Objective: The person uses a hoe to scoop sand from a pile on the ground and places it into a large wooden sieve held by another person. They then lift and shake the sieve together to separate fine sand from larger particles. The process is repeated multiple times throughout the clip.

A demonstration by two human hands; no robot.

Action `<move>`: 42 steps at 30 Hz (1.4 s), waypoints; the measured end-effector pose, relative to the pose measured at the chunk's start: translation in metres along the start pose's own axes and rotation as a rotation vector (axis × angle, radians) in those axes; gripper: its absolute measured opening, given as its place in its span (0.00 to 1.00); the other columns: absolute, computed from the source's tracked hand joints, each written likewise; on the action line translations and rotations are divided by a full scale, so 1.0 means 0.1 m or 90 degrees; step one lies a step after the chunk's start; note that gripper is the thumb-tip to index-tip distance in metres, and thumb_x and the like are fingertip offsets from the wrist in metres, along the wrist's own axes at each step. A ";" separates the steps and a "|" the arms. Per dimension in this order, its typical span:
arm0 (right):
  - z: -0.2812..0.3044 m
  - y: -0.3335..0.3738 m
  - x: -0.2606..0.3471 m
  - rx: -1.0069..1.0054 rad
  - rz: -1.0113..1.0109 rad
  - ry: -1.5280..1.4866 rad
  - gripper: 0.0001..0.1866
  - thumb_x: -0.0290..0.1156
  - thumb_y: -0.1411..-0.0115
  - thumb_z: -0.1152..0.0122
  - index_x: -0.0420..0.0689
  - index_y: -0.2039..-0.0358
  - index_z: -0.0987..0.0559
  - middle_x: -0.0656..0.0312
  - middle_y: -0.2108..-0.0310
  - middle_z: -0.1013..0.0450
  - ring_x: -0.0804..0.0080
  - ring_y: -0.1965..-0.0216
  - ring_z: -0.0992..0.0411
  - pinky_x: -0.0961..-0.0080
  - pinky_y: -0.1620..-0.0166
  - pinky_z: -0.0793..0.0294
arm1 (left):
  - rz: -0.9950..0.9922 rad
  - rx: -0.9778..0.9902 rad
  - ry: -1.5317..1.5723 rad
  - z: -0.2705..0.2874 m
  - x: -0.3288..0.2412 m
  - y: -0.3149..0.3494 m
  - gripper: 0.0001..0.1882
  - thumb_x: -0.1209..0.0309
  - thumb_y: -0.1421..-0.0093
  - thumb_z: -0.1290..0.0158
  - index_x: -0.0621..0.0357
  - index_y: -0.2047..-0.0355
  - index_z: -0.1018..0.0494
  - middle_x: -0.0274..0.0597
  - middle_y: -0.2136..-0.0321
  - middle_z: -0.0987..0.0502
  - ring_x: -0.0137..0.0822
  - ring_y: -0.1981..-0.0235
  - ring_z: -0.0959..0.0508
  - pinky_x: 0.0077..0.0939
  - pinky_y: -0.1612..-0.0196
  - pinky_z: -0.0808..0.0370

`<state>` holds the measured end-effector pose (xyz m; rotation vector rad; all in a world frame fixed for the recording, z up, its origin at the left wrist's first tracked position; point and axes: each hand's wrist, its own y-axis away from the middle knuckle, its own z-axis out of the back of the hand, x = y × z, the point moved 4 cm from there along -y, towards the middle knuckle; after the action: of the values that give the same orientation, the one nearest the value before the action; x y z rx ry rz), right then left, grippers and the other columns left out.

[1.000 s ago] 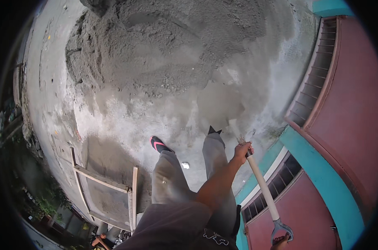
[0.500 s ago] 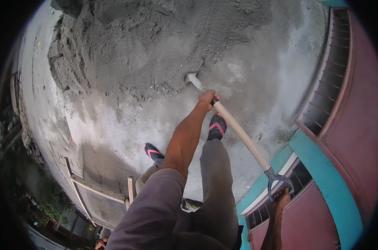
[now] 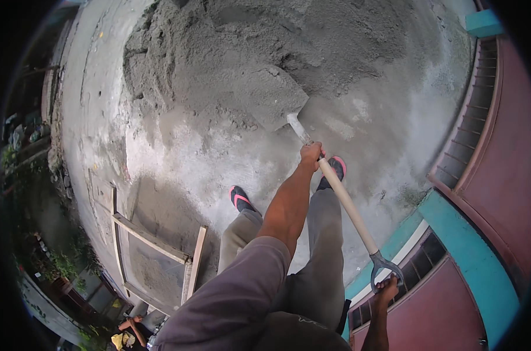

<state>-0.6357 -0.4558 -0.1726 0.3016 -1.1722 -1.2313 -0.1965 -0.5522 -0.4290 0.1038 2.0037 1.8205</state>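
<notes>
The left hand [image 3: 312, 153] grips the shovel [image 3: 350, 207] low down and the right hand [image 3: 386, 288] its end handle [image 3: 377, 261], and with the blade [image 3: 282, 100] loaded at the pile's [image 3: 242, 52] near edge, keeping it level and close should spill least and spare the back.

The shovel blade [image 3: 290, 102], sunk in the sand pile [image 3: 201, 64] half a second ago, now shows loaded.

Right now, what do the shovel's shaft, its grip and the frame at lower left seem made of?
Shovel shaft: probably smooth wood, from its even pale tan. Shovel grip: plastic or coated metal; its dull grey surface fits both. Frame: apparently rough timber, by its brownish, straight strips.
</notes>
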 end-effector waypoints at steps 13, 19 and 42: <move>-0.28 0.97 0.79 0.243 0.187 0.125 0.09 0.30 0.48 0.55 0.45 0.84 0.36 0.71 0.92 0.48 0.82 0.92 0.49 0.83 0.90 0.47 | -0.085 -0.050 0.288 1.75 -0.93 1.57 0.03 0.76 0.52 0.55 0.58 0.77 0.38 0.37 0.85 0.35 0.30 0.87 0.33 0.28 0.85 0.31; -0.78 1.98 0.85 0.358 0.229 0.238 0.09 0.29 0.49 0.53 0.45 0.84 0.36 0.70 0.92 0.48 0.81 0.92 0.50 0.81 0.90 0.47 | -0.117 -0.106 0.448 3.25 -1.08 2.13 0.03 0.77 0.53 0.55 0.59 0.76 0.38 0.38 0.85 0.35 0.31 0.87 0.33 0.29 0.85 0.31; -1.97 6.79 -1.32 1.536 0.919 0.433 0.10 0.20 0.66 0.41 0.42 0.82 0.32 0.62 0.84 0.35 0.67 0.83 0.35 0.76 0.80 0.37 | -0.511 -0.344 0.966 7.98 -0.51 4.68 0.18 0.57 0.51 0.57 0.56 0.64 0.40 0.47 0.75 0.33 0.37 0.78 0.30 0.29 0.78 0.28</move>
<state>-0.0738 -0.1649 0.1696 1.0966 -1.1007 1.8371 0.0301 0.2383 -0.0015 -2.4045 1.5165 1.7789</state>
